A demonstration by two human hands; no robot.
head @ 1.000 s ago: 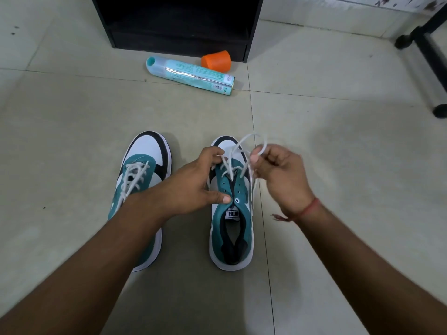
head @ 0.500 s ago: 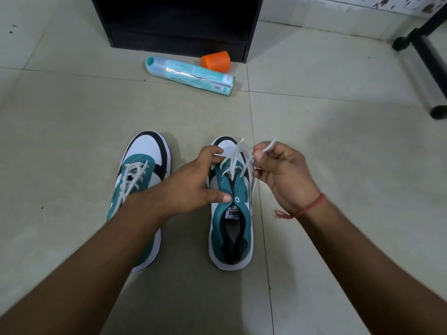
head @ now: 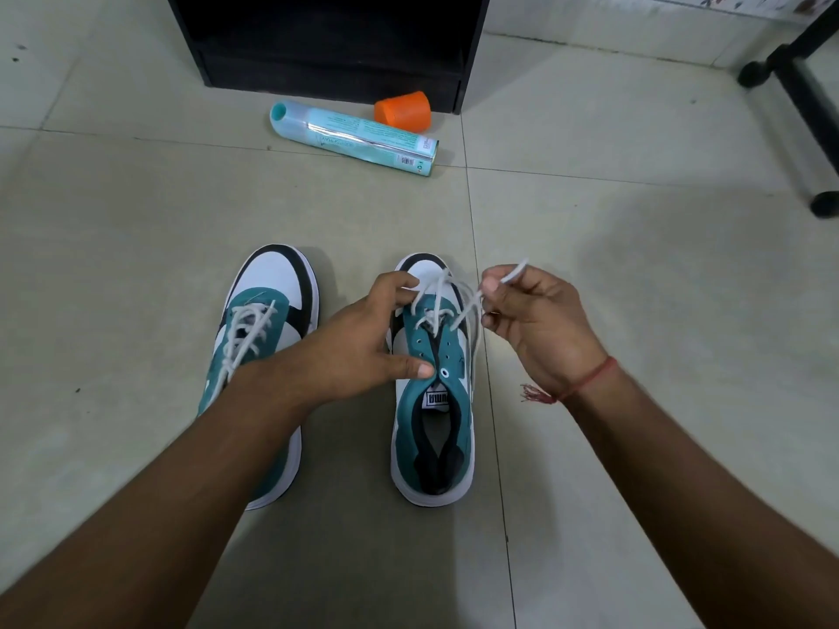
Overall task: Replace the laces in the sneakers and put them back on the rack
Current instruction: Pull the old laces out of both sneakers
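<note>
Nearest, the half-laced sneaker (head: pixel 431 401) stands on the floor (head: pixel 635 311) between the two wrists, heel toward the person; only its front eyelets carry lace, the rear ones sit bare. The left hand (head: pixel 358 342) rests over its near side, thumb pressed flat on the collar by the last eyelet, forefinger curled up to pinch one strand near the toe. Just beyond that thumb, the white lace (head: pixel 447 306) crosses the tongue.

To the outside of the sneaker, the right hand (head: pixel 540 320) pinches the other lace end between thumb and fingers, the tip poking up past the knuckles. A second ago a slack loop arched above this hand; now the loop is gone and the strand runs short and fairly straight from the eyelet to the pinch. I judge the crossing has been drawn snug and the next eyelet is due.

Left of the left hand, the other sneaker (head: pixel 268 356) lies already laced. Farther off lie a teal spray can (head: pixel 354 138) and an orange cap (head: pixel 403 110), then the black rack (head: pixel 327 43), still without shoes.
</note>
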